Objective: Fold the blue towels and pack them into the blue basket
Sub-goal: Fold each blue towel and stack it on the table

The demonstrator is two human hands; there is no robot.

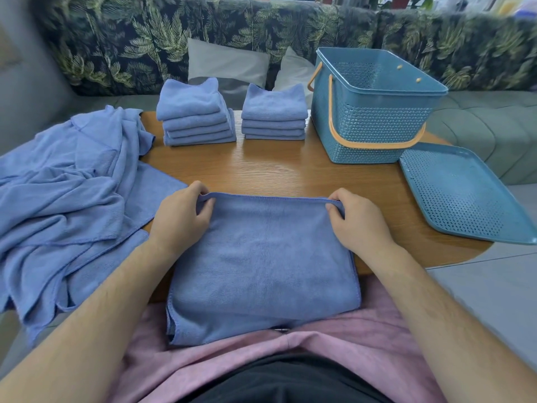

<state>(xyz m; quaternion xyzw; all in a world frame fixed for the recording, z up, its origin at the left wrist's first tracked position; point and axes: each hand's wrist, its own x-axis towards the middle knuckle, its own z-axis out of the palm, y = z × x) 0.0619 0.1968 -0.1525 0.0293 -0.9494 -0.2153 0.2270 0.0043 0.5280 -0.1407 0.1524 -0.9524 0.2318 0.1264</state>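
Note:
A blue towel (261,257) lies folded in half on the near edge of the wooden table (290,170), its lower part hanging over my lap. My left hand (180,219) pinches its far left corner. My right hand (357,219) pinches its far right corner. Two stacks of folded blue towels, the left stack (194,117) and the right stack (274,116), stand at the far side of the table. The blue basket (372,126) with orange handles stands empty at the far right. A heap of unfolded blue towels (66,205) covers the table's left side.
The basket's perforated blue lid (462,196) lies flat on the table's right edge, overhanging it. A leaf-patterned sofa (145,39) with grey cushions (226,62) runs behind the table. Bare wood shows between the stacks and my hands.

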